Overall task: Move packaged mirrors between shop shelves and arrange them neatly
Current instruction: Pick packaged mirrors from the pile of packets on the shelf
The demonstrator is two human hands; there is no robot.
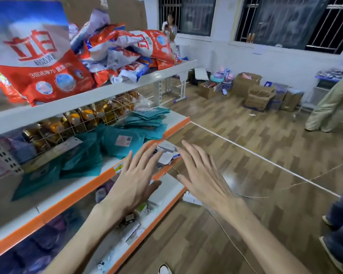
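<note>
Packaged mirrors (pixel 123 142), wire-fenced bottles (pixel 83 115) behind, detergent bags (pixel 48 76) above

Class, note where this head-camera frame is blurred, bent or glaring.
Head view: detergent bags at top left smear with blur; the wide lens bows the shelf edge; the glossy floor shows soft glare; left hand and right hand look fairly sharp.

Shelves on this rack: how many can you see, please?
3: top shelf with detergent bags, middle shelf with teal packets, lower shelf beneath it; more may be hidden.
</note>
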